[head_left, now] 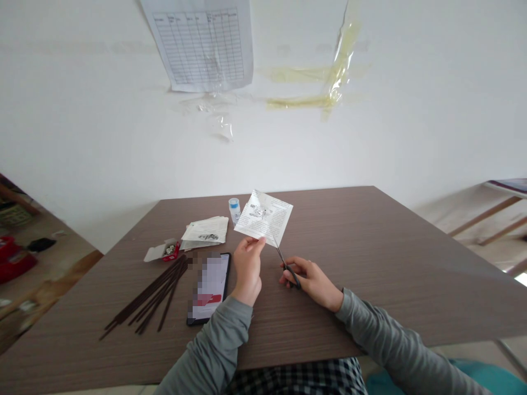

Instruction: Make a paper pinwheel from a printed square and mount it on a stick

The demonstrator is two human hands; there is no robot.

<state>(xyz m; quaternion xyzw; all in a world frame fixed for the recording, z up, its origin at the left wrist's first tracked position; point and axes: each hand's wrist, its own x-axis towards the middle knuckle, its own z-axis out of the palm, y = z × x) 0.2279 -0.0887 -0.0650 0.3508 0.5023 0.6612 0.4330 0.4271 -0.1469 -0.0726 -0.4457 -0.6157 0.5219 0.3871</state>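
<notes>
A square of printed paper (263,215) with text and a small picture is pinched at its lower edge by my left hand (247,269), raised above the table. My right hand (310,280) grips a pair of scissors (291,274) by the dark handles. The blades meet the paper's lower corner, just right of my left fingertips; how far they reach into it I cannot tell. Left of my left wrist lies a phone (212,291) with its screen lit. Behind the paper stands a small clear bottle with a blue band (234,207).
Stacked printed paper pieces (205,231) lie at the back left. Near them is an open red-and-white box (171,251) of small pale items. Several dark thin sticks (152,296) fan across the brown table (395,269). A white wall (403,109) rises behind.
</notes>
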